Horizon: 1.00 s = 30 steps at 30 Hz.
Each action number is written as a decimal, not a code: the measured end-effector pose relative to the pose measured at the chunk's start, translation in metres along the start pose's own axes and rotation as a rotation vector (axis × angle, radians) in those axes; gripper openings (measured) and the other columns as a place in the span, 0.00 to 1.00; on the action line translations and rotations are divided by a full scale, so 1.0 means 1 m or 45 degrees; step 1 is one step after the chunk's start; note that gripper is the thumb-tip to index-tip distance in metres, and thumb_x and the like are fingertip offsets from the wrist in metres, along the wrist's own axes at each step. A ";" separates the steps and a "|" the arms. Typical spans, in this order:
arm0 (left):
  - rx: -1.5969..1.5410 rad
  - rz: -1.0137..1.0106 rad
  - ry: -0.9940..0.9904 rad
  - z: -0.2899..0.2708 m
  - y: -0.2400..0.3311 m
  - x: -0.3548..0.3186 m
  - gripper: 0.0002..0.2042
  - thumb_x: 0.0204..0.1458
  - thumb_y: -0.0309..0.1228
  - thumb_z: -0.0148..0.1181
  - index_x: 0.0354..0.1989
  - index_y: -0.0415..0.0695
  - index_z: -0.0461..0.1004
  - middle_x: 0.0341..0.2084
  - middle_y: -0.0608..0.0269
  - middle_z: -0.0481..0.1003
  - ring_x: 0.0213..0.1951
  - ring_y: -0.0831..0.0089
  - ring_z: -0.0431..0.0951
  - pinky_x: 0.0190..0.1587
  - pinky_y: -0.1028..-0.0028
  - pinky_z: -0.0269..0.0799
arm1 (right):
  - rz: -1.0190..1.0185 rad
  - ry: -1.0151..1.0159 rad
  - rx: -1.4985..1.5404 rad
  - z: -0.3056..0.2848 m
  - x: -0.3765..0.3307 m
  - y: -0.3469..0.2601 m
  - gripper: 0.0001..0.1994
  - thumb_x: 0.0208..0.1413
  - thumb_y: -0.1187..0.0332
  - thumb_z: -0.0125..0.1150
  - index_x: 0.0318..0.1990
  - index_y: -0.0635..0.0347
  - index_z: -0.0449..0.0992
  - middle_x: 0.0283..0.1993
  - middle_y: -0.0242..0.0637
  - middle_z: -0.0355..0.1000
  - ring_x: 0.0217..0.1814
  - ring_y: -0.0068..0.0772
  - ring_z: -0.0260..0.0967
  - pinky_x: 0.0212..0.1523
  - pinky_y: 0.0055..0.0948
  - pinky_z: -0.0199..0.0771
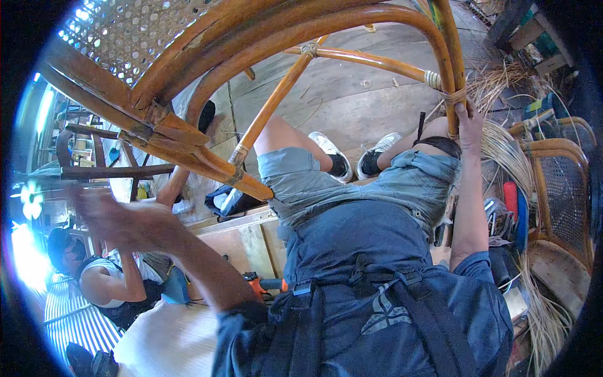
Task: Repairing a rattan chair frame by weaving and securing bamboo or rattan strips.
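A brown rattan chair (295,41), bent poles with cane webbing (135,38) at the upper left, lies tilted across my lap. Strips bind its joints; one binding (453,97) sits near the end of a pole above my right knee. My right hand (468,125) is closed round that pole end, just below the binding. Whether a loose strip is also pinched there is hidden. Out to the left, apart from the chair's lower rail (207,160), my left hand (110,217) is smeared by motion. Its fingers cannot be made out.
Another person (113,276) sits at the lower left. Long loose rattan strips (509,151) lie in a bundle on my right, beside another rattan chair (559,182). An orange-and-black tool (257,284) lies by my left hip. Scraps dot the wooden floor (352,94).
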<state>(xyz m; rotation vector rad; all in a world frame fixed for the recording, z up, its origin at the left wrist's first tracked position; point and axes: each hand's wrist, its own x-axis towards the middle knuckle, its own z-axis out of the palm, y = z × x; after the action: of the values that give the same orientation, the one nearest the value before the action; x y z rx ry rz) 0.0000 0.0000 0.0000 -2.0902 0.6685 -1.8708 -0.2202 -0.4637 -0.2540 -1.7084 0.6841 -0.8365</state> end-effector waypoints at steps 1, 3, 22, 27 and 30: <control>-0.528 -0.569 -0.232 -0.007 0.009 -0.030 0.23 0.58 0.45 0.33 0.54 0.40 0.58 0.50 0.50 0.64 0.54 0.60 0.61 0.58 0.62 0.50 | 0.053 -0.036 -0.051 0.005 -0.003 -0.001 0.26 0.52 0.52 0.55 0.49 0.67 0.67 0.42 0.35 0.68 0.44 0.23 0.63 0.48 0.22 0.61; -1.338 -1.337 -0.181 0.017 0.046 -0.095 0.29 0.56 0.53 0.32 0.49 0.37 0.63 0.48 0.54 0.65 0.51 0.61 0.63 0.55 0.63 0.53 | 0.079 0.080 -0.031 -0.007 0.000 0.027 0.25 0.54 0.52 0.52 0.48 0.67 0.68 0.41 0.34 0.69 0.42 0.23 0.63 0.45 0.23 0.61; -1.914 -2.076 -0.361 0.088 0.146 -0.099 0.33 0.53 0.60 0.26 0.51 0.43 0.58 0.38 0.60 0.67 0.37 0.68 0.70 0.39 0.69 0.70 | -0.055 0.253 -0.106 0.010 0.075 -0.013 0.24 0.56 0.49 0.46 0.38 0.66 0.72 0.32 0.35 0.70 0.35 0.26 0.63 0.40 0.26 0.62; -2.073 -2.199 -0.356 0.121 0.152 -0.118 0.28 0.55 0.57 0.29 0.53 0.47 0.58 0.40 0.63 0.66 0.40 0.70 0.68 0.43 0.69 0.67 | -0.080 0.200 -0.289 0.023 0.089 0.009 0.28 0.54 0.45 0.44 0.40 0.65 0.71 0.32 0.40 0.71 0.36 0.31 0.66 0.41 0.29 0.62; -2.044 -2.240 -0.388 0.123 0.160 -0.120 0.26 0.56 0.55 0.30 0.53 0.48 0.57 0.41 0.64 0.65 0.41 0.71 0.68 0.43 0.69 0.66 | -0.026 0.164 -0.310 0.028 0.085 0.031 0.28 0.54 0.44 0.43 0.41 0.64 0.72 0.33 0.42 0.71 0.37 0.32 0.66 0.42 0.30 0.63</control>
<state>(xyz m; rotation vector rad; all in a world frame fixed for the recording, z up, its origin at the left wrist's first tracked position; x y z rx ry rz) 0.0867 -0.0914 -0.1980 -4.9752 -0.1897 -0.8012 -0.1481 -0.5231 -0.2725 -1.8923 0.8870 -0.9131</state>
